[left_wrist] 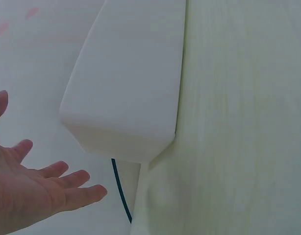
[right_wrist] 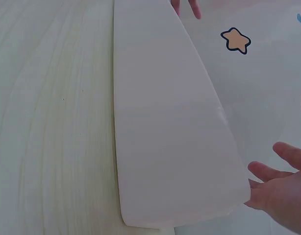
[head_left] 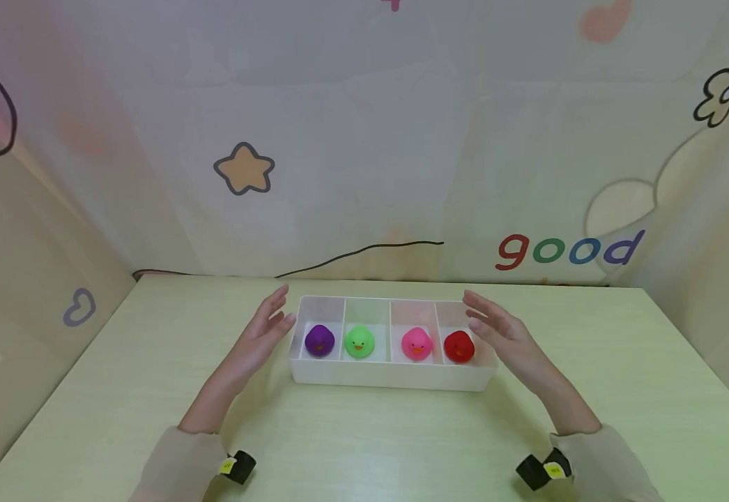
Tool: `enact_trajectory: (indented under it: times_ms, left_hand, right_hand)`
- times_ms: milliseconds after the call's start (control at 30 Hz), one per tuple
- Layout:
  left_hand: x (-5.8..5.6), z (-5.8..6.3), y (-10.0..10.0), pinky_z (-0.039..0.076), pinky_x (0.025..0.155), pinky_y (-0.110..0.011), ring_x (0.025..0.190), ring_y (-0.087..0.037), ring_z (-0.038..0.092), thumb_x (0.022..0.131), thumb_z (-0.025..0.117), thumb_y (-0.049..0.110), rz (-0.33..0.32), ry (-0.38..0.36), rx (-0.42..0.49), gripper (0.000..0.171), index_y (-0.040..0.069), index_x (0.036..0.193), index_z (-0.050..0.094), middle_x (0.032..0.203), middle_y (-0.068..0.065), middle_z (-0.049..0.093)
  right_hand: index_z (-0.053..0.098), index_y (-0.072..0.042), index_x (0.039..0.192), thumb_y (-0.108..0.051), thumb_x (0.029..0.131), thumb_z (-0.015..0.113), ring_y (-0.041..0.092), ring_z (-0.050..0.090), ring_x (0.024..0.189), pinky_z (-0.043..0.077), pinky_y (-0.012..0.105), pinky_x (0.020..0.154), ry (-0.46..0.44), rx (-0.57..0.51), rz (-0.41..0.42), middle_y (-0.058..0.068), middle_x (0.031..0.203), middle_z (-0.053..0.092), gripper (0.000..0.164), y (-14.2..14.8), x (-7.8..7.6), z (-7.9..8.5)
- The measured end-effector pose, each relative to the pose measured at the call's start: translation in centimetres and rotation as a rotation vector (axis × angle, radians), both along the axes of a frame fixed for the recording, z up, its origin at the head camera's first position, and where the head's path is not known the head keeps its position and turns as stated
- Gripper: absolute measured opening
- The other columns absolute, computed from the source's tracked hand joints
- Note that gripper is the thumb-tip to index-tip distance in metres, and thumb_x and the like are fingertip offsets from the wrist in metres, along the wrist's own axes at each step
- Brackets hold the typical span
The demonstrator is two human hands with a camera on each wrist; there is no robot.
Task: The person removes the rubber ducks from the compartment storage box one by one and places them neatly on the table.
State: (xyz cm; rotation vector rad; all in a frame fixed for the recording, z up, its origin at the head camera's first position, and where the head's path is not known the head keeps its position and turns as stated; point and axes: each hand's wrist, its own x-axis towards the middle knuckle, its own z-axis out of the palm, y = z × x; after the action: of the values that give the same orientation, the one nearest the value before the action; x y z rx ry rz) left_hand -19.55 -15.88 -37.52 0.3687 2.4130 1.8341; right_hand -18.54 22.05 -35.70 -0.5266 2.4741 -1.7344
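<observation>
A long white divided box (head_left: 392, 376) lies across the table. Each of its several compartments holds one small toy duck: purple (head_left: 319, 341), green (head_left: 359, 341), pink (head_left: 417, 344) and red (head_left: 459, 346), from left to right. Beside the box's left end is my left hand (head_left: 264, 331), fingers spread; the left wrist view shows a gap between it and the box. My right hand (head_left: 507, 338) is at the right end, fingers extended and close to the wall of the box. Whether it touches there, I cannot tell. Both hands hold nothing.
The pale wooden table (head_left: 364, 446) carries the box toward its back edge. Behind it hangs a light printed cloth (head_left: 364, 153) with a star and the word "good". Similar cloth closes off both sides. A black wrist device (head_left: 239, 467) shows at the left cuff.
</observation>
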Motion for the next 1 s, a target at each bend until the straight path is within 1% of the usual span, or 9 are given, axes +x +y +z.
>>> enact_trajectory:
  times_ms: [133, 233, 367, 433, 567, 700, 867, 1000]
  left_hand:
    - [-0.1, -0.1, 0.1, 0.02, 0.104, -0.055, 0.134, -0.039, 0.017, 0.095, 0.045, 0.03, 0.004, -0.047, 0.021, 0.059, 0.02, 0.146, 0.016, 0.149, -0.017, 0.014]
    - [-0.3, -0.1, 0.1, 0.022, 0.103, -0.056, 0.134, -0.038, 0.019, 0.095, 0.046, 0.027, 0.007, -0.079, 0.039, 0.057, 0.019, 0.145, 0.019, 0.148, -0.017, 0.016]
    - [-0.6, -0.3, 0.2, 0.025, 0.101, -0.058, 0.133, -0.038, 0.021, 0.095, 0.047, 0.021, 0.006, -0.135, 0.056, 0.055, 0.016, 0.144, 0.022, 0.148, -0.018, 0.017]
    - [-0.8, -0.4, 0.3, 0.027, 0.1, -0.058, 0.132, -0.039, 0.022, 0.095, 0.047, 0.016, 0.002, -0.161, 0.067, 0.054, 0.013, 0.143, 0.023, 0.147, -0.02, 0.018]
    - [-1.1, -0.7, 0.4, 0.032, 0.098, -0.056, 0.13, -0.039, 0.027, 0.091, 0.049, 0.007, -0.002, -0.188, 0.083, 0.052, 0.009, 0.14, 0.029, 0.144, -0.021, 0.023]
    - [-1.4, -1.1, 0.5, 0.038, 0.094, -0.053, 0.128, -0.04, 0.03, 0.089, 0.05, 0.004, -0.004, -0.202, 0.062, 0.05, 0.008, 0.137, 0.035, 0.143, -0.02, 0.026]
    - [-1.7, -1.3, 0.5, 0.041, 0.093, -0.051, 0.128, -0.041, 0.03, 0.089, 0.05, 0.003, 0.0, -0.22, 0.024, 0.048, 0.008, 0.135, 0.038, 0.143, -0.019, 0.026]
    - [-1.7, -1.3, 0.6, 0.042, 0.091, -0.05, 0.127, -0.041, 0.033, 0.089, 0.048, 0.001, 0.001, -0.229, 0.017, 0.046, 0.006, 0.134, 0.04, 0.143, -0.02, 0.027]
  right_hand:
    - [0.033, 0.001, 0.138, -0.022, 0.093, 0.051, 0.039, 0.035, 0.126, 0.039, 0.048, 0.093, -0.03, 0.045, -0.047, 0.023, 0.14, 0.035, 0.053, -0.4, 0.0, 0.0]
    - [0.039, -0.001, 0.135, -0.023, 0.091, 0.056, 0.039, 0.042, 0.121, 0.045, 0.043, 0.089, -0.046, 0.12, -0.091, 0.023, 0.135, 0.041, 0.052, -0.9, -0.1, 0.1]
    - [0.044, 0.0, 0.132, -0.015, 0.088, 0.059, 0.04, 0.046, 0.116, 0.049, 0.038, 0.084, -0.054, 0.222, -0.108, 0.023, 0.13, 0.046, 0.049, -1.4, -0.5, 0.2]
    - [0.046, 0.001, 0.13, -0.011, 0.087, 0.06, 0.04, 0.047, 0.114, 0.05, 0.038, 0.083, -0.052, 0.268, -0.111, 0.023, 0.128, 0.048, 0.047, -1.6, -0.7, 0.2]
    - [0.05, 0.004, 0.125, -0.008, 0.085, 0.062, 0.038, 0.052, 0.107, 0.05, 0.04, 0.081, 0.011, 0.397, -0.109, 0.022, 0.123, 0.052, 0.044, -2.2, -0.9, 0.1]
    - [0.055, 0.004, 0.12, -0.006, 0.082, 0.064, 0.034, 0.056, 0.098, 0.052, 0.038, 0.076, 0.102, 0.536, -0.108, 0.021, 0.117, 0.056, 0.041, -2.5, -1.0, -0.1]
    - [0.06, 0.006, 0.112, -0.002, 0.078, 0.066, 0.029, 0.056, 0.088, 0.052, 0.034, 0.07, 0.143, 0.648, -0.091, 0.02, 0.104, 0.062, 0.035, -3.0, -1.4, -0.2]
    - [0.064, 0.006, 0.103, 0.0, 0.076, 0.068, 0.027, 0.057, 0.081, 0.052, 0.033, 0.068, 0.161, 0.726, -0.069, 0.016, 0.091, 0.066, 0.028, -3.3, -1.8, -0.2]
